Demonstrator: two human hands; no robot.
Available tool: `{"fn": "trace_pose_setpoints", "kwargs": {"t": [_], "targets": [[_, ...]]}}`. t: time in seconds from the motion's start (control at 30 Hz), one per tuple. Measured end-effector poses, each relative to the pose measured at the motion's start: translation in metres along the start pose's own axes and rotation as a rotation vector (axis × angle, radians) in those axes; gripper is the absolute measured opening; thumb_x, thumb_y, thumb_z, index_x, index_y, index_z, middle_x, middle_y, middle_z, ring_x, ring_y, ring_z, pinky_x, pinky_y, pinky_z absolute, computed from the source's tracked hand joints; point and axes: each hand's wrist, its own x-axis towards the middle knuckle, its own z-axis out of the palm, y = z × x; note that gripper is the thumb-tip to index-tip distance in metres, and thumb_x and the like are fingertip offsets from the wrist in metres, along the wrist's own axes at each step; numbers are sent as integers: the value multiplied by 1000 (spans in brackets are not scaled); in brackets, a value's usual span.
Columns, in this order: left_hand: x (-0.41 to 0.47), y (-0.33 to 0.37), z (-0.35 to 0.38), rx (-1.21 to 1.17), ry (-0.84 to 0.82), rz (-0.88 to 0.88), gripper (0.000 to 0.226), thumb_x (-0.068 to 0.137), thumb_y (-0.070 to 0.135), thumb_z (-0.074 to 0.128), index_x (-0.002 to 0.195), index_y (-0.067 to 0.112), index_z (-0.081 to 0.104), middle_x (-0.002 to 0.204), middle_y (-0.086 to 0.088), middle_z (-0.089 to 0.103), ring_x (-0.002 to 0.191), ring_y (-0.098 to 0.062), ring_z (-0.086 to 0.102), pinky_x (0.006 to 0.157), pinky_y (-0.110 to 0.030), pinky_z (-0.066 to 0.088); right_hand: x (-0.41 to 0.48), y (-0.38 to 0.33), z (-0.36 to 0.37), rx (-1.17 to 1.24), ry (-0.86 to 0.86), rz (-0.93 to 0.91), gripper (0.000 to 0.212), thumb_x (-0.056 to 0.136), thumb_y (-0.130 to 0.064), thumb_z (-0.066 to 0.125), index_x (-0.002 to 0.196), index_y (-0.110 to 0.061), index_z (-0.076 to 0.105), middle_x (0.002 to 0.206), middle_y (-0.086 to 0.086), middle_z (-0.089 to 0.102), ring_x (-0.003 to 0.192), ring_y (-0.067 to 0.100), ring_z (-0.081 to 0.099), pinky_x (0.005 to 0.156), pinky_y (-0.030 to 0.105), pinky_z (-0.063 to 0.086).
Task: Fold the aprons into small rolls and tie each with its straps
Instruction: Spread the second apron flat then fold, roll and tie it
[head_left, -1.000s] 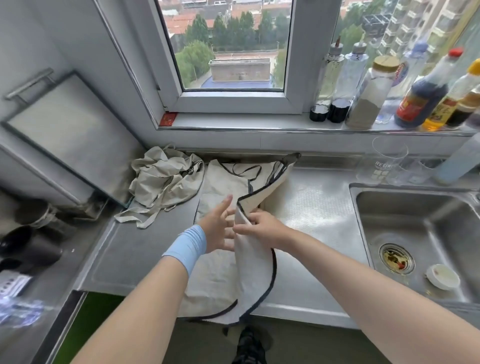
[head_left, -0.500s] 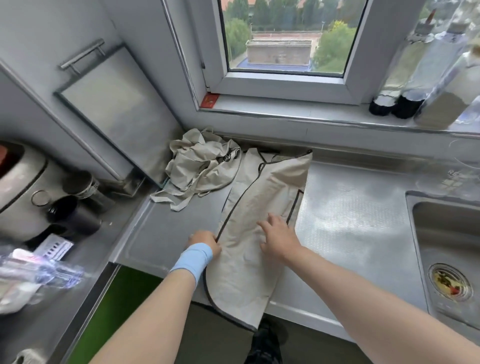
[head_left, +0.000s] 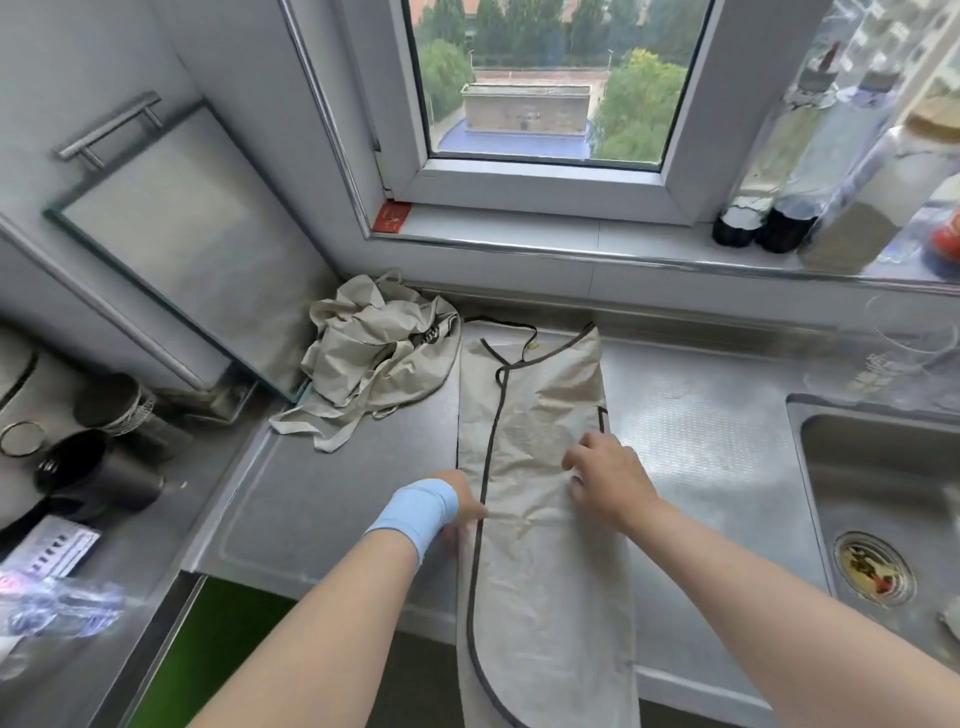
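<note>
Shows apron (head_left: 530, 415) folded to a long strip on tabletop (head_left: 322, 499), under both grips, long axis running straight away, near end overhanging behind them. Shows right grip (head_left: 610, 480) spread flat mid-strip; left grip (head_left: 462, 508) at left hem, closure unclear.

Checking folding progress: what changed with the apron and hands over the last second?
The right hand laid the lifted side over leftward and now rests on the flat folded apron. The left hand shifted to its left edge. The crumpled apron stayed put.
</note>
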Motion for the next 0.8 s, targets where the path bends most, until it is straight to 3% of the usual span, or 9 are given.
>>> {"fn": "trace_pose_setpoints", "kwargs": {"t": [0.1,0.2,0.33,0.5,0.57,0.67,0.8], "targets": [[15,14,-18,-198,355,99,8,88,31,55,90,23,56,102,-2,65,94,-24,59,83,-30,48,11,4,-8,88,135,36,32,81,-13,57,112,-19,61,119,4,49,110,29,49,82,38,44],[31,32,-40,-350,562,249,15,89,21,54,104,21,56,112,1,62,101,-23,58,86,-30,44,33,1,-23,102,183,-6,41,81,-6,54,120,-19,58,134,5,44,112,30,51,79,38,48],[59,54,-74,-405,591,391,40,90,11,52,129,17,48,134,-3,52,121,-23,50,103,-33,39,82,-4,-48,57,172,-41,53,89,-5,49,138,-25,46,154,-2,31,109,30,60,69,34,45],[99,67,-105,-356,443,419,65,91,7,49,150,23,27,153,2,35,136,-21,40,112,-32,32,141,-12,-61,-85,43,-8,71,91,-5,46,154,-30,22,162,-7,18,105,34,64,70,35,42],[112,65,-110,-318,403,427,67,88,10,53,149,25,29,149,2,42,134,-20,44,113,-33,31,156,-16,-60,-141,-49,-9,74,92,-7,46,155,-28,15,156,0,31,109,34,62,72,37,43],[123,60,-114,-275,419,414,58,86,19,59,140,29,41,126,9,62,124,-15,51,111,-34,26,166,-19,-59,-152,-129,-4,56,90,-13,51,143,-27,38,128,5,51,108,30,61,72,35,42],[124,50,-117,-357,404,421,45,83,25,64,126,29,55,92,14,67,102,-10,59,100,-26,33,166,-17,-57,71,51,-28,28,84,-19,53,108,-28,65,109,-3,58,102,25,61,78,32,43]]}}
